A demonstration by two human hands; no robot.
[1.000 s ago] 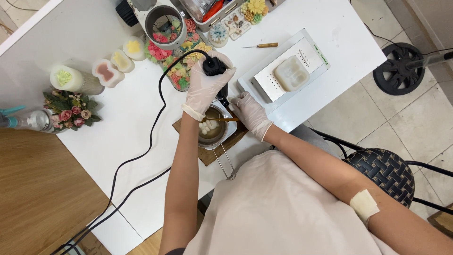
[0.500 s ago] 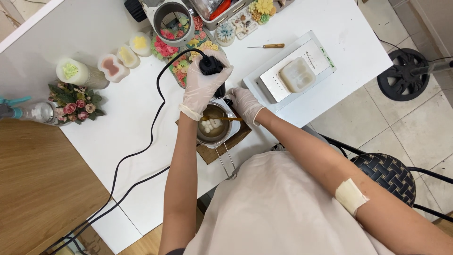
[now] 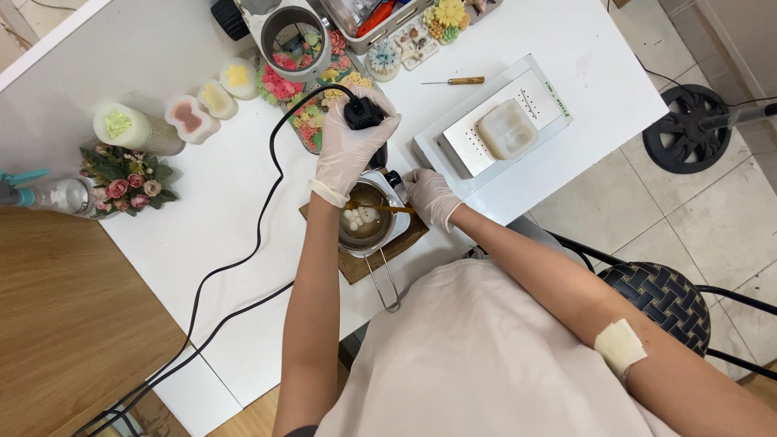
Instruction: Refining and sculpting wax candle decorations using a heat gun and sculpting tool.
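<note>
My left hand [image 3: 350,150], in a white glove, grips a black corded heat tool [image 3: 364,113] held just behind a small metal pot [image 3: 368,225]. The pot holds amber liquid with a few white lumps and stands on a brown board [image 3: 356,265] on the white table [image 3: 202,226]. My gloved right hand [image 3: 429,194] sits at the pot's right rim and holds a thin wooden stick [image 3: 380,209] that reaches across into the liquid. A wire handle [image 3: 387,283] sticks out from the pot toward me.
A white tray with a pale silicone mould [image 3: 506,128] lies to the right, an awl [image 3: 457,81] behind it. Flower candles [image 3: 202,101], a posy [image 3: 125,178] and a spray bottle [image 3: 48,194] stand left. The black cable [image 3: 243,259] runs left. A chair [image 3: 664,295] is on my right.
The view has drifted slightly; both hands stay at the pot, the left still on the heat tool and the right still on the stick.
</note>
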